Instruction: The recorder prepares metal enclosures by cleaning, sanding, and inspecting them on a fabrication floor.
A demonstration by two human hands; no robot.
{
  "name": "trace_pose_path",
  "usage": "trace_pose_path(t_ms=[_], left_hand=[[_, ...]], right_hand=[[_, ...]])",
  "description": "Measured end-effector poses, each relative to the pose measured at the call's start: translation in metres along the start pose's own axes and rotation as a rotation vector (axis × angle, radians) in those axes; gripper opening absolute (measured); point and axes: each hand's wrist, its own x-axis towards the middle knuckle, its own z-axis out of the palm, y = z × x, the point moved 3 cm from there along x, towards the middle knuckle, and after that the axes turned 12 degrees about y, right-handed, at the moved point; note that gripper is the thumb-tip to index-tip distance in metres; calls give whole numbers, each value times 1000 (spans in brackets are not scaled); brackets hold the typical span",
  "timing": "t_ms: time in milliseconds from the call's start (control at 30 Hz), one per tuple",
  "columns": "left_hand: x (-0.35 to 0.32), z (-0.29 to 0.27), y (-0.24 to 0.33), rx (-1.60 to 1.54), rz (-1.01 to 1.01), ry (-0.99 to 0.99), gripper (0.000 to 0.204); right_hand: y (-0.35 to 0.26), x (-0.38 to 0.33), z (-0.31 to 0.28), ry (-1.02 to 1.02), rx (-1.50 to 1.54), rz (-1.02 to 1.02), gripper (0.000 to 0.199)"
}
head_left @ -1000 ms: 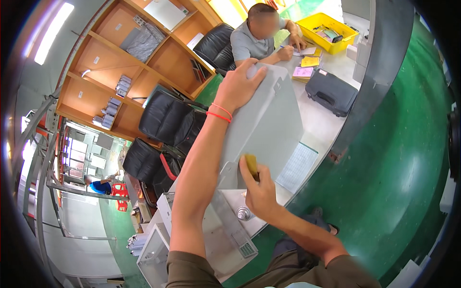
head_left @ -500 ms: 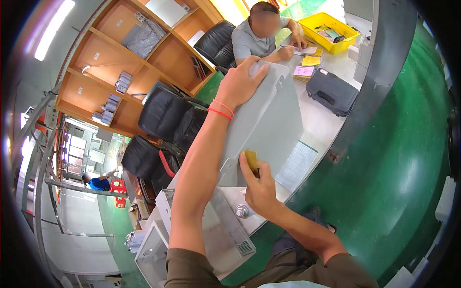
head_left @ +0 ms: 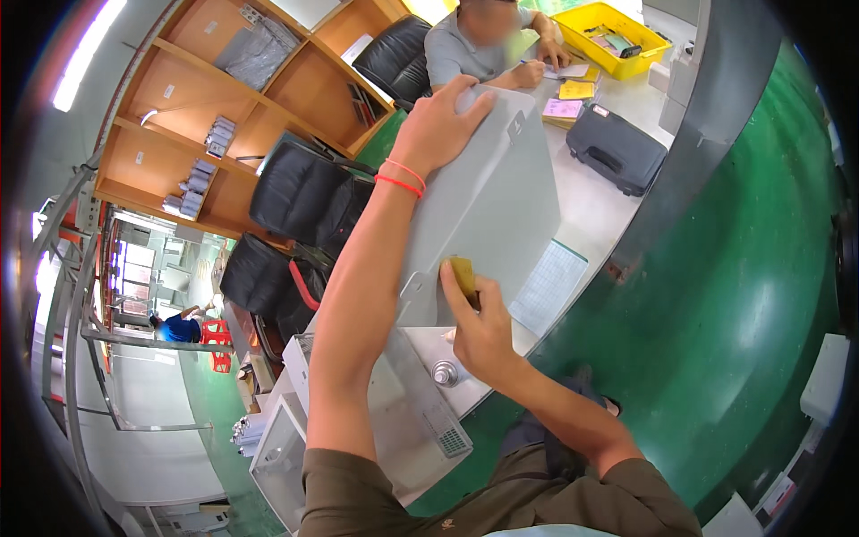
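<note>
A grey sheet-metal panel (head_left: 501, 201) with bent edges and slotted tabs stands tilted over the table. My left hand (head_left: 443, 125), a red band at its wrist, is closed around the panel's far upper edge, thumb on the near face. Low on the same face, my right hand (head_left: 486, 336) pinches a small yellow block (head_left: 462, 276) and holds it against the metal near the lower edge. Its fingertips partly cover the block, so I cannot tell its exact kind. Just below that hand, a small round silver metal part (head_left: 444, 372) sits on the table.
A lined paper sheet (head_left: 548, 285) and a black plastic case (head_left: 617, 148) lie along the table's right side. Across the table, a seated person (head_left: 479, 49) writes beside a yellow bin (head_left: 613, 40). Black chairs (head_left: 304, 197) and wooden shelves (head_left: 215, 107) stand left.
My view has tilted a little, so everything sits higher in the picture. The yellow block has shifted slightly along the panel, rightward from its tab. Both hands keep their holds.
</note>
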Motion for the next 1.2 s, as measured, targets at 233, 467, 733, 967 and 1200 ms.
trace_pose_path(t_ms=[233,467,733,967,1200], left_hand=[[6,-2,1,1,11,14,56],[6,0,-1,-10,18,8,62],[3,2,-5,20,106,37,54],[0,-7,15,-62,159,10,46],[1,-9,17,-59,192,24,42]], right_hand=[[2,4,3,-19,24,20,78],[4,5,-1,-44,5,-3,82],[5,-2,3,-29,42,17,81],[7,-6,0,-30,33,-40,78],[4,-12,1,-48,60,11,79]])
